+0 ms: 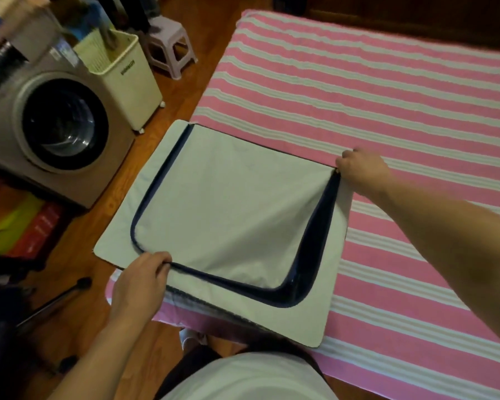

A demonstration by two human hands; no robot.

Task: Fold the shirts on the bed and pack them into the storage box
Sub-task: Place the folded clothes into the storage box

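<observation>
A pale grey fabric storage box (119, 241) lies on the near left corner of the bed (358, 90), its top facing up. Its lid flap (231, 197) has a dark zipper track running round the left, near and right sides, gaping along the right and near edges. My left hand (140, 281) grips the box's near left edge at the zipper. My right hand (361, 171) pinches the far right corner of the lid, where the zipper ends. No shirts show on the bed; the inside of the box is hidden by the lid.
The bed carries a pink and white striped sheet. A washing machine (55, 128) stands on the wooden floor at left, with a cream laundry bin (127, 73) and a small stool (168, 44) behind it. Coloured items (26, 223) and a dark tripod leg (58, 298) lie near my feet.
</observation>
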